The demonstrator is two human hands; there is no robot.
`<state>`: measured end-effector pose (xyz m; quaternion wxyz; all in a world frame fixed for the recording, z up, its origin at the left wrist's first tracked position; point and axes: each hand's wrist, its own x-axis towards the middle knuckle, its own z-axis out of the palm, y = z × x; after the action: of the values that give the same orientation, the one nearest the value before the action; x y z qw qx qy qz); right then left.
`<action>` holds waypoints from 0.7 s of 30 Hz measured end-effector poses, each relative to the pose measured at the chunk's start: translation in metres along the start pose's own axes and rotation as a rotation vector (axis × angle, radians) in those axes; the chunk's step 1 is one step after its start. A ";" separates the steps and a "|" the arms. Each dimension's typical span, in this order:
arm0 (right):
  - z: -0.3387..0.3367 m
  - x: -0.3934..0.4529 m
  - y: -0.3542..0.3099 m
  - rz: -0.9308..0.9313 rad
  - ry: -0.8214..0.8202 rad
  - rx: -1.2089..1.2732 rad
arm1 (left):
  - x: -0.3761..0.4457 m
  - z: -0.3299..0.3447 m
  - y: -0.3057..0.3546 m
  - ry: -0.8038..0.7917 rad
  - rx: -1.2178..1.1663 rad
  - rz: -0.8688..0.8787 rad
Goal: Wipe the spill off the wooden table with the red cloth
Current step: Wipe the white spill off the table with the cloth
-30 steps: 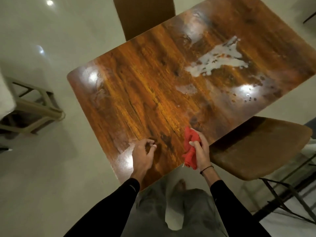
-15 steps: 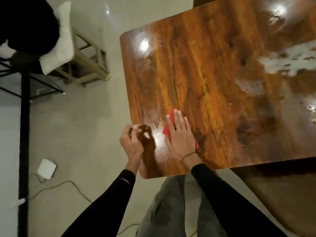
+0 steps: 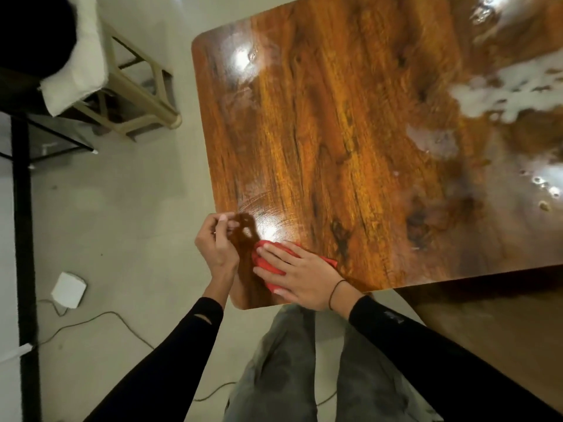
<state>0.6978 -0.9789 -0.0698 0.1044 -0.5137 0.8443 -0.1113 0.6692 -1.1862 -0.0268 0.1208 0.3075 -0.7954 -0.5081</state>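
Observation:
The glossy wooden table (image 3: pixel 350 123) fills the upper right of the head view. A whitish spill (image 3: pixel 505 92) lies at its far right, with a paler patch (image 3: pixel 432 140) and small droplets (image 3: pixel 545 190) below it. My right hand (image 3: pixel 298 274) lies flat, fingers spread, pressing the red cloth (image 3: pixel 263 260) onto the table's near left corner. Most of the cloth is hidden under that hand. My left hand (image 3: pixel 217 242) hovers at the table's left edge beside the cloth, fingers curled loosely with fingertips pinched; nothing shows in it.
A brown chair seat (image 3: pixel 493 324) sits under the table's near right edge. On the pale floor to the left stand a beige frame (image 3: pixel 143 89) with a white cushion (image 3: pixel 76 65), a black stand (image 3: pixel 24 239), and a white box (image 3: pixel 68 289) with a cable.
My right hand, which held the bunched cloth above the near edge, has laid it flat on the table and slid it toward the near left corner. The view has shifted left.

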 end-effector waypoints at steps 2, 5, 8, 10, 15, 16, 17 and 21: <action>-0.006 -0.022 0.027 0.106 0.002 -0.016 | -0.003 0.010 0.001 -0.027 -0.004 -0.006; -0.017 -0.043 0.074 0.384 0.057 -0.022 | -0.009 0.024 0.005 -0.075 0.009 -0.009; -0.024 -0.060 0.104 0.738 0.161 0.006 | -0.017 0.033 0.006 -0.167 0.075 -0.004; -0.023 -0.074 0.107 0.958 0.214 0.025 | -0.021 0.040 0.011 -0.200 0.086 0.019; -0.023 -0.096 0.079 1.453 0.326 0.066 | -0.040 0.066 0.028 -0.362 0.124 0.115; -0.022 -0.093 0.067 1.518 0.340 0.072 | -0.046 0.071 0.031 -0.391 0.139 0.124; -0.021 -0.088 0.056 1.530 0.339 0.077 | -0.053 0.077 0.034 -0.416 0.160 0.133; -0.005 -0.083 0.036 1.157 0.238 0.052 | -0.079 0.096 0.047 -0.501 0.280 0.192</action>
<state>0.7034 -0.8890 -0.0709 0.0654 0.0490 0.9901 -0.1138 0.6651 -1.0535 -0.0200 -0.0753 0.1095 -0.8882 -0.4399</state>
